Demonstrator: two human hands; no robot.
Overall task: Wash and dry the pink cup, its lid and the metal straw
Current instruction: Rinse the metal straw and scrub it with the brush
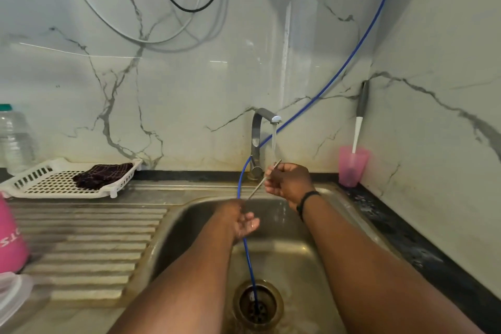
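Two bare forearms, yours, reach from the bottom edge toward 12 o'clock over a steel sink [320, 257]. Nearest you, at 6 o'clock, sits the round drain [258, 305], with a thin blue hose [248, 252] running down into it.

Your left hand [242, 221] hovers above the basin near the middle, blurred, palm turned up and fingers loosely spread, gripping nothing; the blue hose passes right by it, and whether they touch cannot be told. Just beyond, toward 1 o'clock, your right hand [288, 182] pinches the metal straw [264, 179] between thumb and curled fingers. The straw slants, its upper end toward the tap's stream, its lower end pointing down toward your left hand. A dark band [306, 199] circles your right wrist.

At 9 o'clock, on the ribbed draining board [108, 238], the pink cup [12, 241] stands cut off by the left edge. Below it, at 8 o'clock, lies a clear plastic lid [13, 293].

Farther back at 10 o'clock, a white slotted tray [48, 184] holds a dark cloth [101, 175]; a clear bottle [15, 138] stands behind it. At 12 o'clock the tap [260, 138] runs water. At 2 o'clock, in the corner, a small pink tumbler [352, 167] holds a white-handled brush [357, 127]. Marble-patterned wall [189, 89] rises behind.
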